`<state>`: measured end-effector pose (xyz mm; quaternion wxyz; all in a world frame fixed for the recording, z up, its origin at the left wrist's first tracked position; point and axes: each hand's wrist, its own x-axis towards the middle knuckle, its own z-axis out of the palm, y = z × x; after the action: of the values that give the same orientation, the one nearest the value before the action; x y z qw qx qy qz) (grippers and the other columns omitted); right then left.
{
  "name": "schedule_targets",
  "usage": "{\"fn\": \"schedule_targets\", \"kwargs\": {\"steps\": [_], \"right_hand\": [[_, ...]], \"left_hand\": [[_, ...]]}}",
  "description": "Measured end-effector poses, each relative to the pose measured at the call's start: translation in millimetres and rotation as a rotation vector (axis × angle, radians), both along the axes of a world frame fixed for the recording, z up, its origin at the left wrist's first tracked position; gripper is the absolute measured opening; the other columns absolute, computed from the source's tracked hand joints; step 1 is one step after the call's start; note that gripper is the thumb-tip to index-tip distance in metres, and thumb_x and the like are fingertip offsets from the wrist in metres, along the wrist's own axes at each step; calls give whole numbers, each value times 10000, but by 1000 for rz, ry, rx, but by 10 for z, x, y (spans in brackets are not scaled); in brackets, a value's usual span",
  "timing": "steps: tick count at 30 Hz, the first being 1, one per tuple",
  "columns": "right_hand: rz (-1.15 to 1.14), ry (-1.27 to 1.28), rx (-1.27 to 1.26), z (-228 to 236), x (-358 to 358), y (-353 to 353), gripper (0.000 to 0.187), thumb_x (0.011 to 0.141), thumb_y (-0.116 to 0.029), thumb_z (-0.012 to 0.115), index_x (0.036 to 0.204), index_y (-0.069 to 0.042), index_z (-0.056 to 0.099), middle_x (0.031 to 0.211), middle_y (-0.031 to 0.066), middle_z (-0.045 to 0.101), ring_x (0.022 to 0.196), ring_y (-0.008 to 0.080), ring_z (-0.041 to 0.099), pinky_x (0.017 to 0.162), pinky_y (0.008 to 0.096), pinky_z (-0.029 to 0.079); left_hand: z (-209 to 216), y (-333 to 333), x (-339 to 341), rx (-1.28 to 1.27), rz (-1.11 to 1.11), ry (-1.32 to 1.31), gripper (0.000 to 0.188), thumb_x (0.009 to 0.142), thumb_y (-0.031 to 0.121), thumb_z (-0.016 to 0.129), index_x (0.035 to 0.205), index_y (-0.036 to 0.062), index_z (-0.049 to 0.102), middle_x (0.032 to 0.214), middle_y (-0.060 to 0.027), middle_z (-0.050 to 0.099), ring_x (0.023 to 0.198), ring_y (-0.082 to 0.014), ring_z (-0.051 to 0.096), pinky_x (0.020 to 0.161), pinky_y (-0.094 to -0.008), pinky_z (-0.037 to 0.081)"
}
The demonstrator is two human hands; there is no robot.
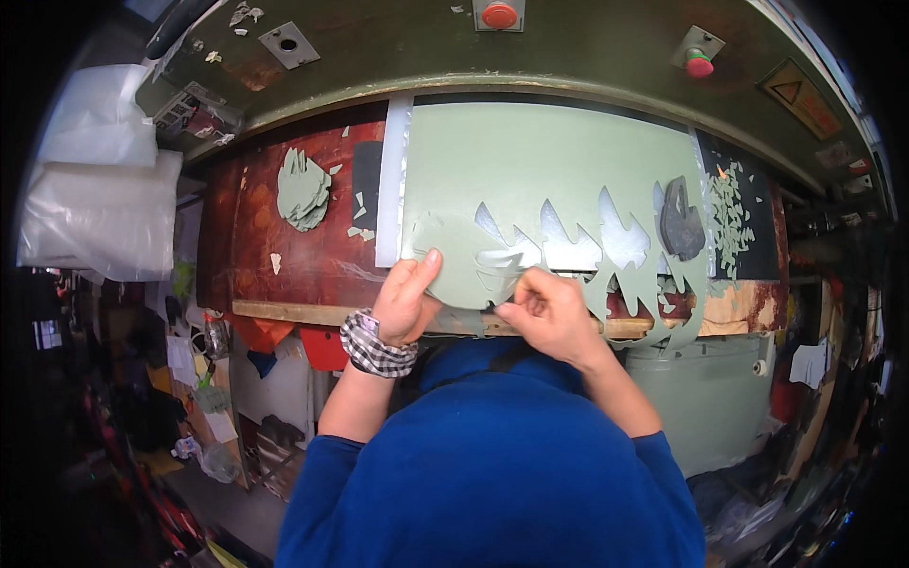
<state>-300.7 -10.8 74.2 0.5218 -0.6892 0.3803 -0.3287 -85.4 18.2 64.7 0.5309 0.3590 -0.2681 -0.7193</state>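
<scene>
Close to my body, a pale green cut-out piece (454,279) with a rounded lower edge is held over the front of the table. My left hand (405,301) grips its left side, thumb on top. At its lower right edge my right hand (549,317) is closed in a pinch; a small scrap between the fingertips cannot be made out. Beneath lies a large pale green sheet (549,142) with jagged cut-out holes along its near side. A dark grey cutting die (680,218) rests on the sheet's right part.
Stacked green cut pieces (305,189) sit on the red tabletop (256,227) at left. Many small green scraps (729,222) cover a dark strip at right. Behind runs a green machine beam with a red button (499,14) and another knob (699,64). Plastic-wrapped bundles (99,208) stand far left.
</scene>
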Motion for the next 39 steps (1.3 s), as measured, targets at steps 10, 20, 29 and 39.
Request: {"fn": "schedule_targets", "kwargs": {"steps": [10, 20, 29, 39], "right_hand": [[213, -222, 301, -119, 67, 174, 397, 995, -235, 487, 681, 2, 539, 562, 4, 488, 530, 72, 410, 482, 263, 357], [31, 57, 334, -283, -453, 34, 478, 999, -249, 469, 590, -11, 537, 516, 33, 531, 463, 83, 472, 438, 243, 377], [-37, 336, 188, -312, -31, 65, 252, 834, -159, 701, 996, 28, 652, 811, 134, 670, 580, 150, 633, 570, 285, 497], [64, 239, 612, -587, 239, -94, 169, 920, -158, 624, 994, -6, 629, 762, 63, 667, 643, 83, 614, 556, 232, 505]], "left_hand": [[121, 222, -66, 16, -54, -9, 464, 1019, 277, 394, 1297, -95, 407, 1202, -190, 576, 1096, -267, 591, 914, -394, 504], [104, 386, 487, 33, 88, -53, 434, 1023, 265, 371, 1263, -92, 424, 1127, -225, 599, 983, -318, 648, 784, -449, 596], [21, 89, 760, -460, 592, -1262, 322, 933, 51, 521, 1251, 11, 541, 1115, -170, 638, 983, -229, 637, 856, -321, 508], [-461, 110, 238, -671, -206, -1921, 749, 678, 217, 779, 1354, 133, 467, 1389, -282, 353, 1270, -465, 375, 1037, -470, 394]]}}
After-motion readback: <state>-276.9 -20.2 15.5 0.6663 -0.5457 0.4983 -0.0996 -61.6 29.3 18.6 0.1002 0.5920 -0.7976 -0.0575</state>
